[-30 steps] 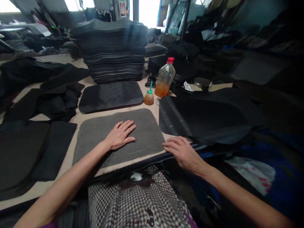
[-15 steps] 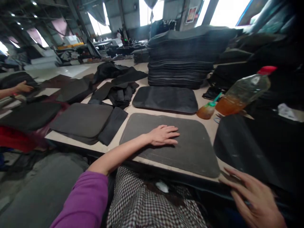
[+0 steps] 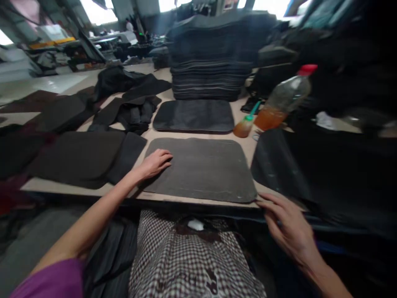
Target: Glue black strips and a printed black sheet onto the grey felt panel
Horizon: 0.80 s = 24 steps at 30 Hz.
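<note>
Your brightest light comes from the windows [image 3: 99,12] between eleven and one o'clock, burnt out to flat white; the room around you is dim. Bluish haze veils the tall stack [image 3: 211,58] at twelve, and a pale streak of glare crosses the dark sheet [image 3: 288,165] at four. Your grey panel [image 3: 198,169] is evenly lit, with soft shadow beneath your left hand [image 3: 155,163]. Blur smears the bottle [image 3: 287,99] at two and softens your right hand [image 3: 285,223] — beyond them, three o'clock sinks into near-black, detail lost.
</note>
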Motion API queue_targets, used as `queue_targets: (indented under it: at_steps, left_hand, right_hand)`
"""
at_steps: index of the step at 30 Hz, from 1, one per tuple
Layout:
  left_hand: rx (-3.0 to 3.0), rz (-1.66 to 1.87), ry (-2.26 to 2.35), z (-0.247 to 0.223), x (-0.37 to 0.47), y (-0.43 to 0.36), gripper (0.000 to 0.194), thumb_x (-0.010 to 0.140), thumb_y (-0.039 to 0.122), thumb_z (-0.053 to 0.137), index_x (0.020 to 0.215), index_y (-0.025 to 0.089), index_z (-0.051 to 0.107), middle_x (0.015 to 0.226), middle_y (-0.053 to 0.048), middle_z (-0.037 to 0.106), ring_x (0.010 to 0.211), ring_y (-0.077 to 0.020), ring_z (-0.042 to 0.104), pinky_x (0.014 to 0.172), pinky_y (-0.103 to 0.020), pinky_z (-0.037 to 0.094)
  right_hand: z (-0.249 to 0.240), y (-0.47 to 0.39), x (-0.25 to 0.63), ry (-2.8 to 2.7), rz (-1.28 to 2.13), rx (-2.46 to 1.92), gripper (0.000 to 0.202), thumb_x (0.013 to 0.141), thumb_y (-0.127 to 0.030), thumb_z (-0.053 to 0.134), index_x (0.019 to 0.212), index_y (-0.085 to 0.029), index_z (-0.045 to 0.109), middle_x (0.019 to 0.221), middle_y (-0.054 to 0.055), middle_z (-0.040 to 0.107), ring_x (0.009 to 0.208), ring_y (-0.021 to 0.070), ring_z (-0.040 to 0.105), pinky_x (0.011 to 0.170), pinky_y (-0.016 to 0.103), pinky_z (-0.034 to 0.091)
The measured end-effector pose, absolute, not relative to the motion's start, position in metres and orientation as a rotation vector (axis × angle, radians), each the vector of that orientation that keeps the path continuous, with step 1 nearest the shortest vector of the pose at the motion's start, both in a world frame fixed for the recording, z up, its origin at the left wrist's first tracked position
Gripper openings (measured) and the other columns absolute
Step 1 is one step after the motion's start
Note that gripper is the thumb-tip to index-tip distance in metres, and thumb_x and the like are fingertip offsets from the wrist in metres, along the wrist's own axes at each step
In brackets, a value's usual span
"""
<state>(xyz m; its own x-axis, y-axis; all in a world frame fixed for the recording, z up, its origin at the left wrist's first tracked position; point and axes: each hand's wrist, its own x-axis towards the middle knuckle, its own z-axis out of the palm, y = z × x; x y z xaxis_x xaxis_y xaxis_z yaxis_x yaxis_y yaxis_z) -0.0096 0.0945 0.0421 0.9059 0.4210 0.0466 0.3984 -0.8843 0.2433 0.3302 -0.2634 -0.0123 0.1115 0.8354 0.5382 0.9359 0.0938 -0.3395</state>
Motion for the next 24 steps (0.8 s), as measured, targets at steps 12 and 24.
queue_targets:
  at_steps: [12,24]
  left_hand:
    - [2.711,0.602,0.694,0.054,0.024,0.079,0.039,0.101,0.053,0.048,0.125,0.025,0.061,0.127,-0.009,0.061,0.121,-0.0282,0.057,0.110,-0.049,0.045]
    - [2.237,0.365,0.542,0.080,0.113,0.010,0.038,0.096,0.058,0.057,0.115,0.028,0.069,0.123,-0.005,0.068,0.117,-0.0253,0.062,0.105,-0.045,0.050]
  right_hand:
    - [0.034,-0.231,0.381,-1.937,-0.424,-2.235,0.066,0.079,-0.003,0.053,0.145,-0.004,0.047,0.156,0.025,0.044,0.144,0.0379,0.039,0.111,0.056,0.036]
    - [0.014,-0.232,0.404,-1.161,-0.486,-1.874,0.024,0.102,-0.023,0.055,0.117,-0.018,0.074,0.107,0.008,0.077,0.096,0.0212,0.070,0.090,0.037,0.054]
